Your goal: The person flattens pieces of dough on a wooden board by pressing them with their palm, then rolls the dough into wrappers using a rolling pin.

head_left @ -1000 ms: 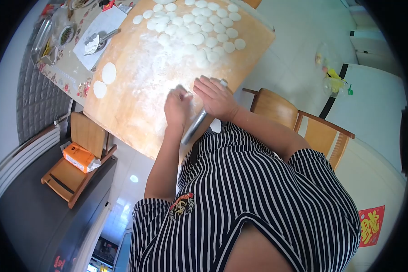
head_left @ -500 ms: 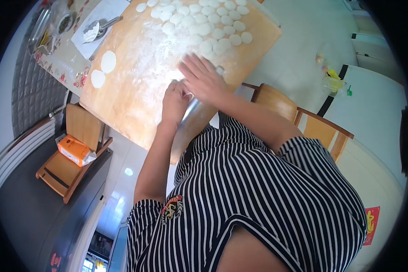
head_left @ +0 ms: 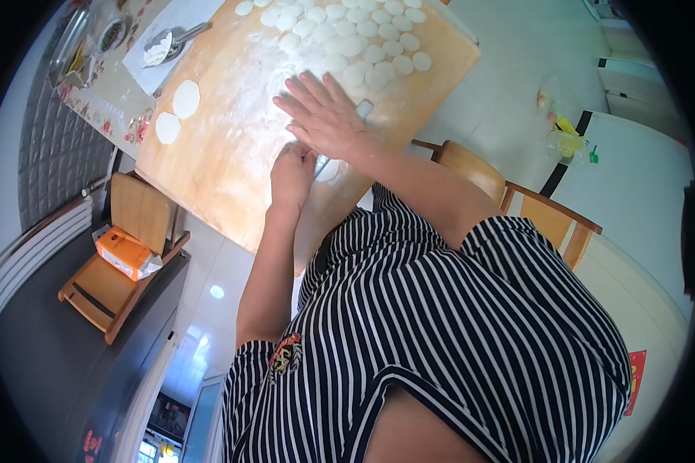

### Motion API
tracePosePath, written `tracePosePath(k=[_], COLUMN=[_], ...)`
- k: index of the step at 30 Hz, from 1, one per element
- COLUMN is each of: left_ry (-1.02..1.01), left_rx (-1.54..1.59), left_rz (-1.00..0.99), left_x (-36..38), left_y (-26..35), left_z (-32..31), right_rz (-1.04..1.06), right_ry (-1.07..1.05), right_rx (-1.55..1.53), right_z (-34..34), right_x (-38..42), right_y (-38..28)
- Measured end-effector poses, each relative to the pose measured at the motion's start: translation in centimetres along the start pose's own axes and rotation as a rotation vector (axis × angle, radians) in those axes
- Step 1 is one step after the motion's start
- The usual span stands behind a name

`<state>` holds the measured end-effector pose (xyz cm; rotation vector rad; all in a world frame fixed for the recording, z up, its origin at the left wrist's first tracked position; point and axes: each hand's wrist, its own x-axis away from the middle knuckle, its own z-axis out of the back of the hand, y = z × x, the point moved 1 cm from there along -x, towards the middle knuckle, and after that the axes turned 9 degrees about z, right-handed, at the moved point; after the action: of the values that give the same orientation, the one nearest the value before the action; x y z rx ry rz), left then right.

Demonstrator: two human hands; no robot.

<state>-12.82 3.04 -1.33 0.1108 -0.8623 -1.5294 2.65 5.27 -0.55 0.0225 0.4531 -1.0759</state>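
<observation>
My right hand (head_left: pixel 322 117) lies flat with fingers spread, its palm on a grey rolling pin (head_left: pixel 364 109). The pin slants under the palm, and its near end shows by my left hand. A thin round dough wrapper (head_left: pixel 329 170) lies partly under that near end. My left hand (head_left: pixel 292 176) is closed, fingertips pinching at the wrapper's edge; the exact contact is mostly hidden. All this is on a floured wooden board (head_left: pixel 224 166). Many small flattened dough rounds (head_left: pixel 353 46) cover its far right part. Two larger rolled wrappers (head_left: pixel 185 99) lie at its left edge.
Beyond the board's left edge, a bowl of flour (head_left: pixel 158 51) with a handled utensil stands on a white sheet. A dish of greens (head_left: pixel 111 38) is farther left. A wooden chair (head_left: pixel 143 208) holds an orange packet (head_left: pixel 125 251); another chair (head_left: pixel 471 171) stands right.
My right hand has shifted slightly left and its fingers have spread apart. The rolling pin has moved up off the near area, baring the dough wrapper. My left hand has moved slightly.
</observation>
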Motion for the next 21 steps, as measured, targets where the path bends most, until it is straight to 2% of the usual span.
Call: tracePosePath(k=[3,5,6,8,10,12,15,19,21], left_ry=[-0.014,-0.001,0.003,-0.145,-0.179,-0.118,-0.001,0.017,0.004], left_rx=[-0.008,-0.007,-0.003,0.202,0.237,0.163,-0.008,-0.053,-0.152], left_rz=[-0.101,-0.123,-0.13,0.132,0.18,0.144,0.061,-0.045,-0.179], left_x=[0.5,1.3,1.6,2.2,2.4,2.1,1.1,0.9,1.9], left_y=[-0.4,-0.5,-0.6,-1.3,-1.3,-0.9,-0.1,-0.2,-0.1], left_z=[0.2,0.5,0.5,0.4,0.5,0.7,0.3,0.5,1.2], right_rz=[-0.001,0.016,0.018,-0.04,-0.057,0.048,-0.015,-0.022,0.001], right_ry=[-0.013,-0.217,-0.214,-0.204,-0.185,-0.15,-0.02,0.043,-0.052], right_rx=[-0.032,-0.049,-0.041,-0.187,-0.181,-0.002,-0.032,-0.002,-0.014], right_z=[2.0,2.3,3.5,5.0,4.5,2.6,0.9,0.9,2.8], right_x=[4.2,9.1,10.5,12.4,11.3,7.7,1.8,1.9,5.8], right_y=[0.0,0.1,-0.1,-0.4,-0.6,0.0,-0.2,-0.6,-0.6])
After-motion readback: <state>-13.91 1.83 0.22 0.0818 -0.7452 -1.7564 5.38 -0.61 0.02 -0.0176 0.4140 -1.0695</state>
